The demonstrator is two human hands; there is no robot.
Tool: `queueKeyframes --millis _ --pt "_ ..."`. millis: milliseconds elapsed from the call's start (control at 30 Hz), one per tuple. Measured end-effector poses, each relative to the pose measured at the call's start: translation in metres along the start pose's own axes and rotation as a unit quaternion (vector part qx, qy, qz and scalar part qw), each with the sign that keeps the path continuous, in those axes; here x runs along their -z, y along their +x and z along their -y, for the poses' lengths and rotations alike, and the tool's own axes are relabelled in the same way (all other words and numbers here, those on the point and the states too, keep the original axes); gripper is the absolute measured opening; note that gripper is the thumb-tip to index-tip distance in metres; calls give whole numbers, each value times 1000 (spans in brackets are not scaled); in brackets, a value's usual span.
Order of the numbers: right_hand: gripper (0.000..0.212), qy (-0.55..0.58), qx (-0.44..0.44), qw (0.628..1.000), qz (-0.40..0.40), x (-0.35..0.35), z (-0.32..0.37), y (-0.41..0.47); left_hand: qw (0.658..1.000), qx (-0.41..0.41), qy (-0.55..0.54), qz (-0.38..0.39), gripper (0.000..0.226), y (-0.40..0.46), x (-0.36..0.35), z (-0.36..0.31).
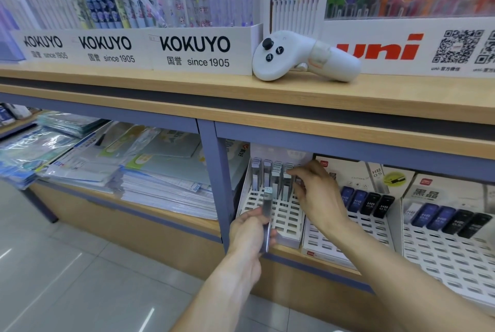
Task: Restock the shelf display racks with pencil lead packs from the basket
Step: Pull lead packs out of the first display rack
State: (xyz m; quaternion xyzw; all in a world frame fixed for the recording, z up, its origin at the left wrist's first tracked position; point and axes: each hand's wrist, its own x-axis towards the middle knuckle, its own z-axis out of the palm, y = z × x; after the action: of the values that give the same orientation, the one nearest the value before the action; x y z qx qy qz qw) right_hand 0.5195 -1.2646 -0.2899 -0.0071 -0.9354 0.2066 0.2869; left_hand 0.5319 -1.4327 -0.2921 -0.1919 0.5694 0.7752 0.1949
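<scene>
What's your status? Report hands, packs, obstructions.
Left hand grips spare packs. Right hand pinches a pack at the rack. Nothing blocking the slots.

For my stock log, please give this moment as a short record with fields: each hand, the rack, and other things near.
left hand: holds a slim grey pencil lead pack in front of the rack
right hand: fingers at the grey packs standing in the rack's back rows
white slotted display rack: front slots empty
neighbouring racks: blue and black lead cases
upper shelf: white handheld controller
</scene>
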Motion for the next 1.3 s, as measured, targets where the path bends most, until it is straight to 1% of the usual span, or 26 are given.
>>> queueKeyframes --millis 100,167,200,267,333,367,400,433,500,533,567,667,700,767,833,1000,1133,1300 --pt "35 17 -12 1000 3 2 0 -4 1000 2 -3 4 32 -3 0 -2" --pt "31 81 -59 995 -15 6 6 -8 1000 4 -3 19 31 -7 -1 -5" --pt "29 137 -97 986 -7 7 10 -11 999 7 1 33 29 -9 -1 -6" --pt "26 268 -177 946 46 9 15 -15 998 19 14 62 24 -13 -3 -9" --pt "27 384 -239 887 87 11 17 -16 996 35 19 77 21 -15 -5 -11" --pt "27 427 -256 862 97 13 17 -16 995 40 20 84 20 -17 -6 -11" --pt "28 455 -264 845 100 15 17 -16 995 41 22 90 20 -18 -7 -12" --pt "28 471 -266 835 100 17 16 -15 994 40 25 94 21 -19 -8 -12" --pt "30 488 -264 827 90 18 15 -14 995 29 39 88 21 -21 -9 -13" --pt "30 490 -264 828 71 18 15 -14 996 20 51 73 21 -20 -10 -12" --pt "30 481 -261 836 42 17 14 -13 997 8 64 50 20 -19 -9 -11" --pt "27 409 -217 884 -62 14 12 -9 995 -29 90 -25 14 -9 -5 -3" --pt "27 385 -193 899 -84 12 12 -8 993 -37 101 -38 16 -7 -4 -2" --pt "27 340 -154 922 -103 8 12 -8 991 -40 119 -43 18 -4 -1 0" --pt "26 305 -127 939 -100 4 13 -8 991 -34 123 -38 14 -4 -1 -1" --pt "25 232 -64 968 -70 -4 13 -8 990 -20 136 -33 14 -3 -3 2" --pt "22 194 -32 979 -50 -4 11 -4 988 -17 151 -30 16 -3 -4 1" --pt "24 184 3 983 -28 -3 20 2 988 -14 151 -31 13 -4 -4 0"
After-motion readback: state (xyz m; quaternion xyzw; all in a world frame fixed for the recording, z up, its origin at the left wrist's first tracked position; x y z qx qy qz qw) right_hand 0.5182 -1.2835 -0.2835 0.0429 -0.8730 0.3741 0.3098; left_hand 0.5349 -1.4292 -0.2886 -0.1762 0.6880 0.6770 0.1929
